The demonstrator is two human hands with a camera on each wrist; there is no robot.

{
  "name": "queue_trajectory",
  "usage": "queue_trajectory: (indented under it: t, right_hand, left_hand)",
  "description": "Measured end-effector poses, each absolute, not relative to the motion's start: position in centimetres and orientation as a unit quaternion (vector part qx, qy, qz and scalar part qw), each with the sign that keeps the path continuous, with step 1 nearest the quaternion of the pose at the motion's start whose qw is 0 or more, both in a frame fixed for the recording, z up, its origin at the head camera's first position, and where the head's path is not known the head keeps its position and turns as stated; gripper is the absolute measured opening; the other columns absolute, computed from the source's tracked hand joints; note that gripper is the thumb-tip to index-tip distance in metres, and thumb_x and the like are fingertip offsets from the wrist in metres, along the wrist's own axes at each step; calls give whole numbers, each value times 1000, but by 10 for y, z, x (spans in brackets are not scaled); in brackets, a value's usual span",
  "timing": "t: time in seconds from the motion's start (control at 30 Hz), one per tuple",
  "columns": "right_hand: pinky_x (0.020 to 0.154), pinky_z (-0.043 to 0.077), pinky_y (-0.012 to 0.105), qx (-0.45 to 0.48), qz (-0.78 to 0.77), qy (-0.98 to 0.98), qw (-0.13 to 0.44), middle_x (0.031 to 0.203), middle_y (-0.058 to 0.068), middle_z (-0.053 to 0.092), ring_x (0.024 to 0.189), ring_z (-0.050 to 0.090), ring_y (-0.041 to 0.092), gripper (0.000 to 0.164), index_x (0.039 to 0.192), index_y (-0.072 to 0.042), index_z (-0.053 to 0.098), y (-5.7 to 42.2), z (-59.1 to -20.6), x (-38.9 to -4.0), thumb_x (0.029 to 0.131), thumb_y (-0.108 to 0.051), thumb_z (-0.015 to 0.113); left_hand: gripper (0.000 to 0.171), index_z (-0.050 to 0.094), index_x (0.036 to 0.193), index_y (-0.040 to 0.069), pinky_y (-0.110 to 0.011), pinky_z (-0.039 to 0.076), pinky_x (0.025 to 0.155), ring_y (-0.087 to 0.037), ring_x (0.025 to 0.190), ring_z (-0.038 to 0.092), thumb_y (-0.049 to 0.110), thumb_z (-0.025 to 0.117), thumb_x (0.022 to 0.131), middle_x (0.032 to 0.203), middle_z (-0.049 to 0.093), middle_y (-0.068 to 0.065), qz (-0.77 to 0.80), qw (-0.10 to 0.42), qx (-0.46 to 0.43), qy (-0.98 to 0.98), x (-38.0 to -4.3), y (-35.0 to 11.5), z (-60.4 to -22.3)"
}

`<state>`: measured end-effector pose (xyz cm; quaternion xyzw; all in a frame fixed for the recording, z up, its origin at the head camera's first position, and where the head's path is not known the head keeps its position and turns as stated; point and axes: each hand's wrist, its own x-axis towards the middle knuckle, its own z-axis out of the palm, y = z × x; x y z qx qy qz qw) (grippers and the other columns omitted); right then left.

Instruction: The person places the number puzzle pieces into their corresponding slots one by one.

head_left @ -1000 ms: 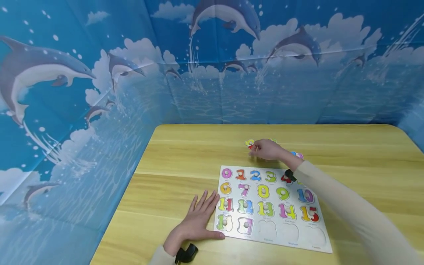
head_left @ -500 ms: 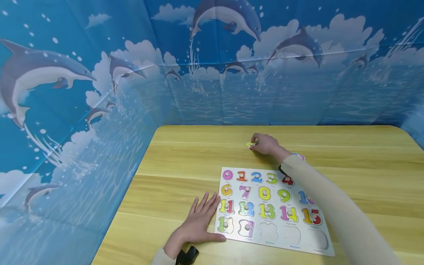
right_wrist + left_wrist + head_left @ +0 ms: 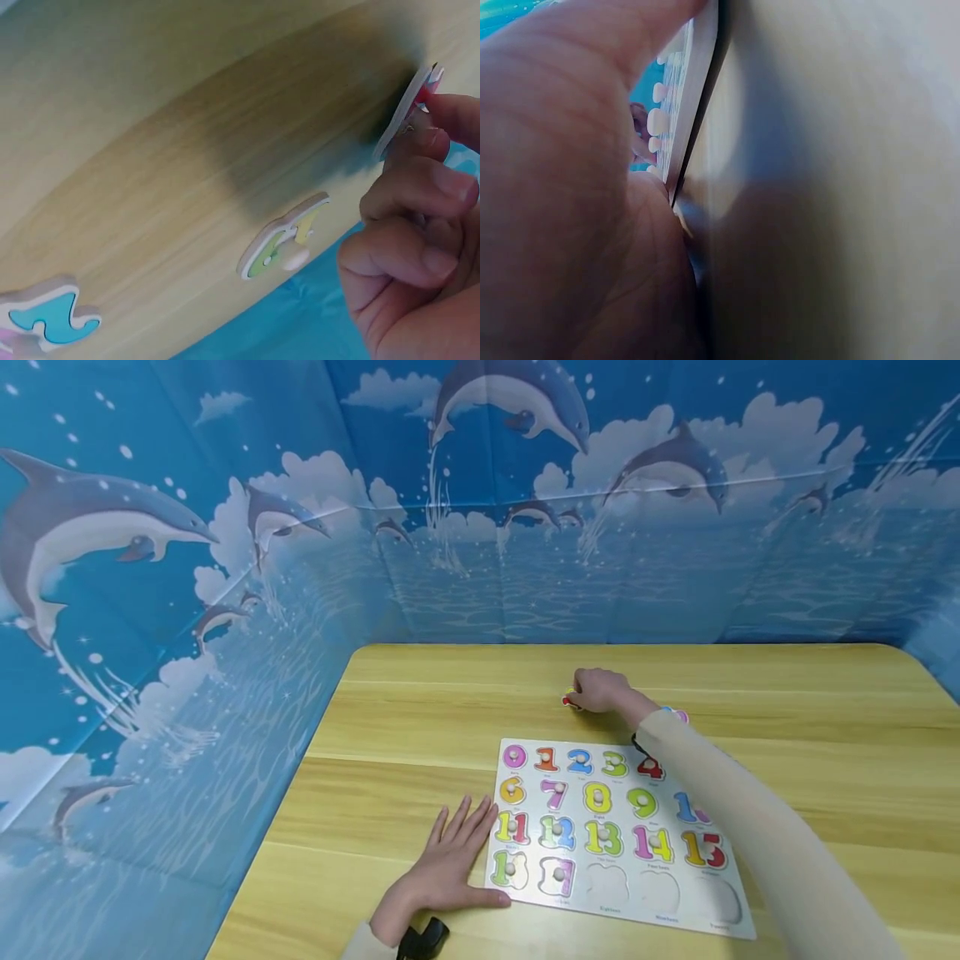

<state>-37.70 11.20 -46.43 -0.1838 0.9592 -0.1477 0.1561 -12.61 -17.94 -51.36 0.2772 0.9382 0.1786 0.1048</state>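
Observation:
My right hand [image 3: 602,691] pinches a yellow-and-red number puzzle piece [image 3: 567,700] at the far side of the table. In the right wrist view this puzzle piece [image 3: 405,112] stands tilted on edge between thumb and fingertips, its number turned away. My left hand [image 3: 442,868] lies flat with spread fingers against the left edge of a white number puzzle board [image 3: 581,900], thumb at its lower corner. Pegged numbers fill the upper rows; three recesses at the lower right hold no piece. The right sleeve covers part of the board's right side.
A green-and-yellow puzzle piece [image 3: 281,240] and a blue-and-pink one [image 3: 56,319] lie on the wooden table [image 3: 397,727] near the right hand. A blue dolphin-print cloth [image 3: 480,585] hangs behind and left of the table.
My right hand first moved up over the yellow-and-red puzzle piece, then took it between thumb and fingers and drew it slightly nearer. The left hand has stayed in place.

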Motion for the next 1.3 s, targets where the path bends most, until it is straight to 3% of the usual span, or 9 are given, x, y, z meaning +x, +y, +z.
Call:
queue_trajectory:
  t: [0.2, 0.4, 0.77, 1.0, 1.3]
  right_hand:
    - [54, 33, 33, -200, -128, 962, 138, 69, 4, 50, 60, 44, 18, 24, 82, -10, 50, 119, -461, -364, 96, -30, 51]
    - [48, 27, 30, -236, -167, 953, 94, 61, 0, 45, 52, 40, 16, 26, 76, -13, 48, 131, -456, -329, 94, -30, 55]
    - [41, 22, 24, -266, -196, 943, 34, 50, -9, 37, 42, 36, 7, 33, 67, -20, 44, 141, -459, -212, 90, -31, 65]
    - [44, 20, 21, -288, -190, 936, 63, 51, -15, 34, 46, 31, 1, 36, 65, -25, 40, 146, -466, -156, 87, -35, 67]
    - [46, 21, 20, -310, -227, 917, 110, 53, -18, 34, 48, 34, 0, 36, 64, -26, 41, 145, -480, -137, 85, -36, 68]
  left_hand:
    - [111, 3, 154, 13, -52, -6, 111, -27, 142, -9, 74, 54, 76, 159, -2, -1, 178, 103, 281, 938, -126, -178, -513]
    - [111, 3, 154, 13, -52, -5, 111, -27, 142, -9, 74, 55, 77, 159, -2, -2, 181, 104, 283, 936, -126, -177, -514]
    - [112, 3, 154, 14, -51, -7, 110, -26, 142, -10, 75, 55, 76, 159, -3, 0, 182, 107, 280, 936, -124, -176, -517]
    - [112, 3, 154, 14, -51, -7, 110, -27, 142, -10, 74, 55, 76, 159, -3, -1, 181, 102, 275, 939, -125, -177, -517]
    - [112, 3, 154, 13, -52, -6, 110, -27, 142, -10, 74, 55, 76, 159, -3, -2, 177, 104, 274, 940, -126, -177, -516]
